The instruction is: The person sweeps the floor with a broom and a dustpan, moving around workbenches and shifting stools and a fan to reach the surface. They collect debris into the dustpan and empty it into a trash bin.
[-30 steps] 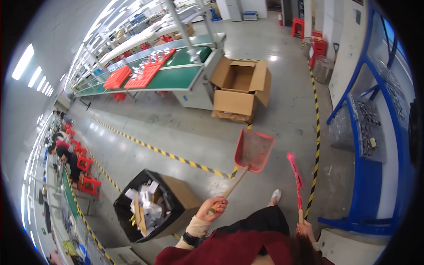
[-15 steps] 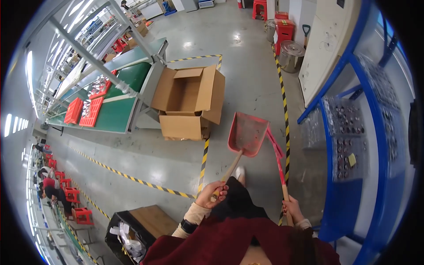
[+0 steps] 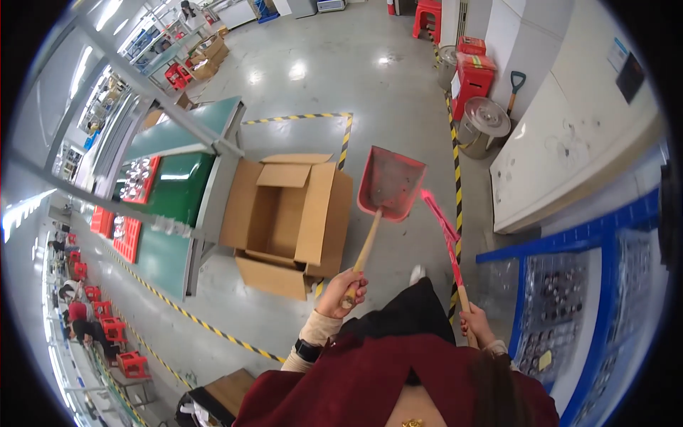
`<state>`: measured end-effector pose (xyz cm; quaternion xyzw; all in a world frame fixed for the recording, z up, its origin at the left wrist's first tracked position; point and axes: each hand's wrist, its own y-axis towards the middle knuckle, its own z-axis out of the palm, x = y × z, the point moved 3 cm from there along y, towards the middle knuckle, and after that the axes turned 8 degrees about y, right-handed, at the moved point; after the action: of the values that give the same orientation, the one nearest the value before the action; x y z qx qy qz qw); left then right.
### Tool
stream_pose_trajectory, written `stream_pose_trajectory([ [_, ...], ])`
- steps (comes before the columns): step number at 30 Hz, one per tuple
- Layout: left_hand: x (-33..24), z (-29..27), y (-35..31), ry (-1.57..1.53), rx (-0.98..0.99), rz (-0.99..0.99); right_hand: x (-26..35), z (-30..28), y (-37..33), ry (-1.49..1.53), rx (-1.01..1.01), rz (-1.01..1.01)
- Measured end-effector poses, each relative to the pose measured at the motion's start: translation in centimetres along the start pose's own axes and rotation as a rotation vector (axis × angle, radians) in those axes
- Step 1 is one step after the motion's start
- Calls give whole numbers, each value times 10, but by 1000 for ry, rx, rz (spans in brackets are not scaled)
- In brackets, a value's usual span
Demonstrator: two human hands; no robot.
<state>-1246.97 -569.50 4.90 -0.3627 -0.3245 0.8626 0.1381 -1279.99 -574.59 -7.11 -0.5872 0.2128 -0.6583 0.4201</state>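
Note:
My left hand (image 3: 341,293) is closed round the wooden handle of a red dustpan (image 3: 391,183), whose grey, worn pan is held out in front of me. In my right hand (image 3: 477,324) is the wooden handle of a broom (image 3: 454,255) with a bright pink lower part. Its far end reaches up beside the right edge of the dustpan, slightly apart from it. To the left of the dustpan stands an open cardboard box (image 3: 281,220) with its flaps spread. The inside that shows is bare cardboard.
A green-topped workbench (image 3: 181,188) with red baskets (image 3: 126,240) lies left. Blue shelving (image 3: 569,238) with clear trays is on the right, beyond it a white cabinet (image 3: 562,121), a lidded metal bin (image 3: 485,121) and a red bin (image 3: 471,82). Yellow-black tape (image 3: 455,149) marks the floor.
I have moved forward: the cardboard box and workbench are nearer, and the blue shelving has slid back. Both hands keep hold of the dustpan and broom; the dustpan sits a little higher in view.

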Motion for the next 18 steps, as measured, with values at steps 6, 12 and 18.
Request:
stream_pose_trajectory([
  [6, -99, 23, 132, -78, -143, 18, 169, 1, 143, -175, 11, 30],
  [12, -214, 42, 243, -234, -202, -22, 346, 46, 266, -301, 136, -50],
  [18, -320, 2, 387, -248, -274, -27, 485, 118, 416, -334, 145, -100],
])
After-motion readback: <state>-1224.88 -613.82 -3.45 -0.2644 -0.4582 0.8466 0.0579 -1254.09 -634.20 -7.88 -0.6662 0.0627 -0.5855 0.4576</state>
